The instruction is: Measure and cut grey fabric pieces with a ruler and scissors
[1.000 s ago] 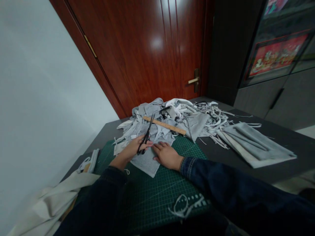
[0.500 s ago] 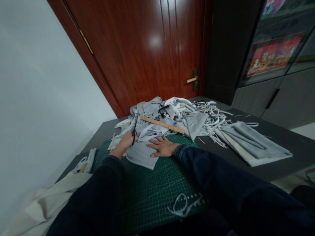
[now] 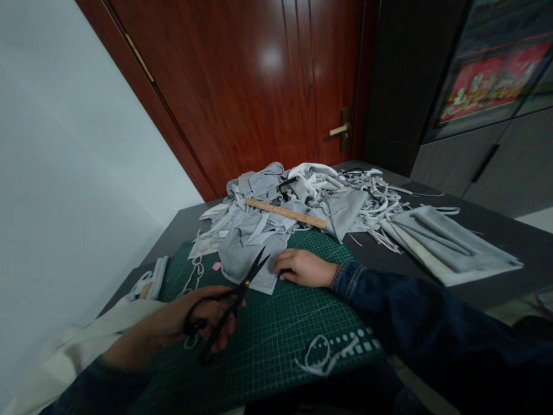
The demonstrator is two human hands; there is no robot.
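Observation:
My left hand (image 3: 194, 323) is closed round the handles of black scissors (image 3: 231, 300), whose blades are parted and point up toward a grey fabric piece (image 3: 246, 259). That piece lies on the green cutting mat (image 3: 276, 340). My right hand (image 3: 302, 268) rests at the fabric's right edge with its fingers curled, pinching the edge. Both arms are in dark denim sleeves.
A heap of grey and white fabric scraps (image 3: 311, 202) lies behind the mat with a wooden ruler (image 3: 285, 213) on top. Folded grey cloth (image 3: 449, 242) lies on the dark table at right. A cord loop (image 3: 322, 354) lies on the mat's near edge. Cream cloth (image 3: 78, 346) hangs at left.
My left hand has pulled the scissors back from the fabric pile toward me and the blades have come apart. My right hand has gone from lying flat to curling at the fabric's edge.

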